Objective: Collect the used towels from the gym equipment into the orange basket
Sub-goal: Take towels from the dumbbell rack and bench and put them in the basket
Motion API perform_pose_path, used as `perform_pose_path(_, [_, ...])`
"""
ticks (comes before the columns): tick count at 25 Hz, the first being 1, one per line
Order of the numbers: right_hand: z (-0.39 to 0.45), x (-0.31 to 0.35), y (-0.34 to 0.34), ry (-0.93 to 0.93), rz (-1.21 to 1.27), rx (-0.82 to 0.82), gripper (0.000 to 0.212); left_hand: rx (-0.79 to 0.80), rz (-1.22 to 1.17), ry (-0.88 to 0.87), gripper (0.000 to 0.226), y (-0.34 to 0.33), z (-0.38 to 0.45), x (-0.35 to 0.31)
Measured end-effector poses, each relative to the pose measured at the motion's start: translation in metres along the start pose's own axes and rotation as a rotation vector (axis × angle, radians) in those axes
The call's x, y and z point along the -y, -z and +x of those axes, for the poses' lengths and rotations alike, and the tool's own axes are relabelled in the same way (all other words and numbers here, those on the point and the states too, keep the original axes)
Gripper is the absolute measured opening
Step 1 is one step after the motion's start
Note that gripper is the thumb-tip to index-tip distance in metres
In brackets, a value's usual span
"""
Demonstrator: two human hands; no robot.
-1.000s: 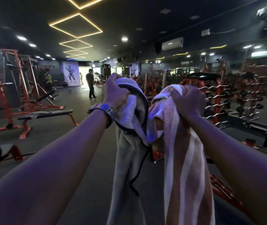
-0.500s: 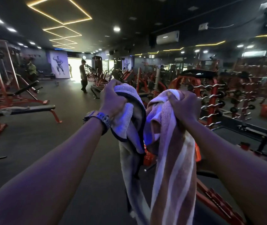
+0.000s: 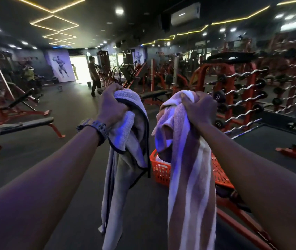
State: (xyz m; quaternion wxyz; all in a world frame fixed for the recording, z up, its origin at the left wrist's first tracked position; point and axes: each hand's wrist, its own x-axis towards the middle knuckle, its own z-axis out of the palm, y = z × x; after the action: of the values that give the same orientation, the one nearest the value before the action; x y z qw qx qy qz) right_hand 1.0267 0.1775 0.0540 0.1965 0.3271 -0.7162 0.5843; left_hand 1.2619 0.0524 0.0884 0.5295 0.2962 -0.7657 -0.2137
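Note:
Both arms reach forward at chest height. My left hand (image 3: 112, 105) grips a grey towel with dark piping (image 3: 123, 168), which hangs down to the bottom of the frame. My right hand (image 3: 200, 108) grips a brown and white striped towel (image 3: 190, 186), also hanging long. Behind and below the two towels, the orange basket (image 3: 159, 170) stands on the dark floor, partly hidden by the striped towel and my right arm. Something pale lies inside it.
A flat bench (image 3: 26, 125) with a cloth on its near end stands at the left, with an incline bench (image 3: 21, 100) behind it. A barbell rack (image 3: 242, 91) fills the right. Orange frame bars (image 3: 242, 219) lie low right. A person (image 3: 94, 76) walks far ahead.
The view has swung right and moved forward. The orange basket has come into sight beneath the towels. Both hands keep their grip on the towels.

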Motion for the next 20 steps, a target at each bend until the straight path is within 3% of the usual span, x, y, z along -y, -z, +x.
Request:
perform_pose_path(10, [0.130, -0.069, -0.226, 0.039, -0.037, 0.024, 0.047, 0.036, -0.022, 0.032, 0.037, -0.129, 0.183, 0.171])
perform_pose_path(20, [0.259, -0.143, -0.411, -0.054, -0.126, -0.103, 0.045, 0.180, -0.189, -0.026, 0.036, -0.290, 0.366, 0.288])
